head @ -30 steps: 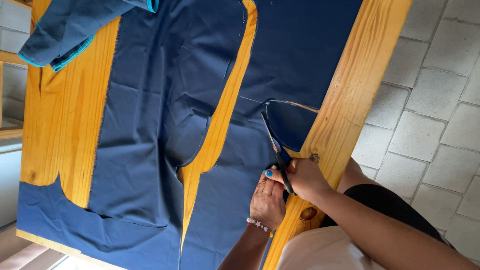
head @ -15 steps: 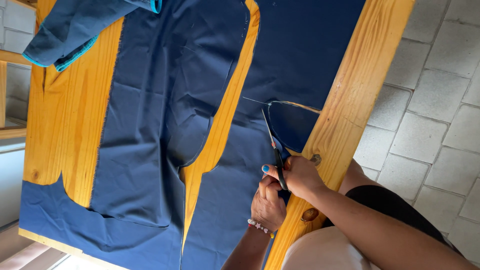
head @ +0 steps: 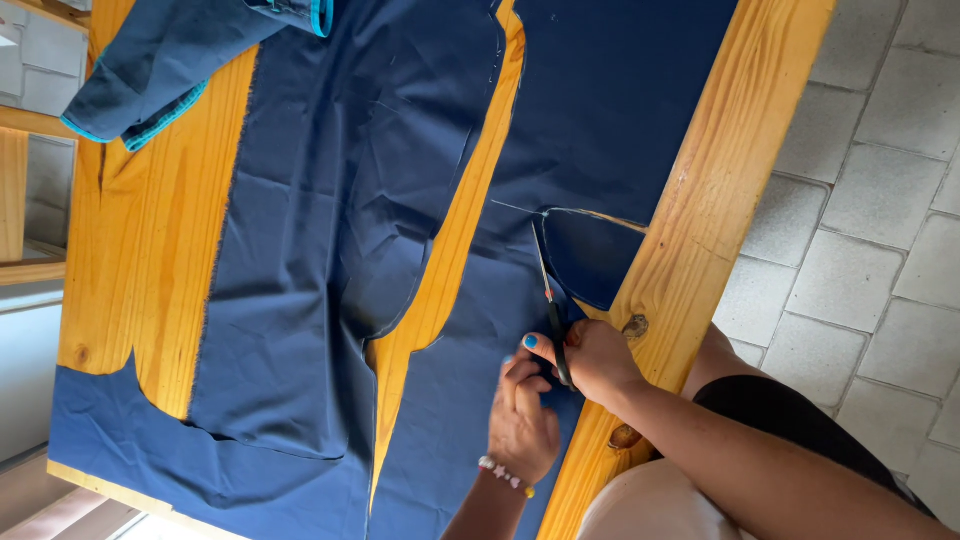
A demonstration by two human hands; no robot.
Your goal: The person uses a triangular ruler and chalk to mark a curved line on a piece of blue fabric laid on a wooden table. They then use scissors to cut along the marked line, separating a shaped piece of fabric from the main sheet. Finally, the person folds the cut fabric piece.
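Navy blue fabric (head: 350, 250) lies spread over a wooden table (head: 160, 260), cut into shaped pieces with bare wood showing between them. My right hand (head: 600, 360) grips dark-handled scissors (head: 548, 290) near the table's edge. Their blades point along a curved cut line in the cloth, next to a partly cut rounded piece (head: 590, 255). My left hand (head: 520, 420), with a beaded bracelet and blue nails, rests on the fabric right beside the scissors, fingers bent.
A folded blue garment with turquoise trim (head: 170, 60) lies at the table's far corner. Grey paving tiles (head: 880, 200) cover the floor beside the table edge (head: 700, 230). My leg in dark shorts (head: 790, 440) is close to that edge.
The scissors and my right hand have moved slightly along the cut line. My left hand stays on the cloth beside them, and the view has shifted a little.
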